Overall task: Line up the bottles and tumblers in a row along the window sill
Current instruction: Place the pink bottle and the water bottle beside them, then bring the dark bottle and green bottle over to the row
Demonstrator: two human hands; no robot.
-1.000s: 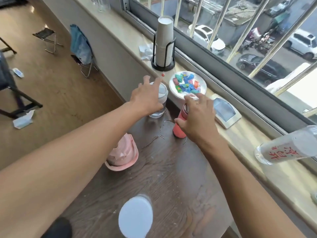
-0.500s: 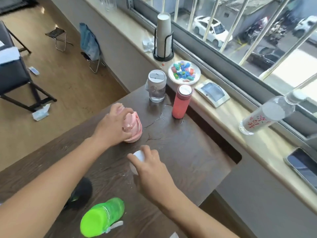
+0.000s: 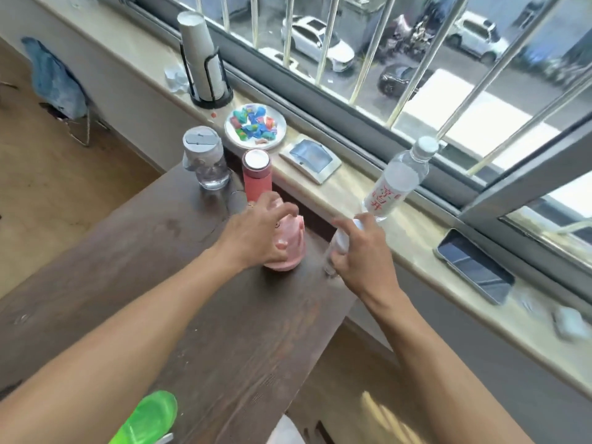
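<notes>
My left hand (image 3: 256, 230) grips a pink tumbler (image 3: 288, 248) standing near the dark table's edge beside the window sill (image 3: 416, 238). My right hand (image 3: 358, 254) is closed around a clear white-capped bottle (image 3: 341, 243) just right of it. A red flask (image 3: 256, 176) and a clear tumbler with a grey lid (image 3: 205, 160) stand further along the same table edge. A clear water bottle with red lettering (image 3: 395, 184) stands on the sill. A green bottle (image 3: 150, 418) lies on the table at the near bottom edge of the view.
On the sill sit a stack of paper cups in a black holder (image 3: 203, 64), a white plate of coloured pieces (image 3: 254, 126), a small white tray (image 3: 310, 158), a phone (image 3: 474, 265) and a white case (image 3: 571, 322). The dark wooden table (image 3: 160, 267) abuts the sill.
Both hands have moved toward the sill edge of the table, the left carrying the pink tumbler and the right the white-capped bottle. Before that they left the red flask and grey-lidded tumbler standing.
</notes>
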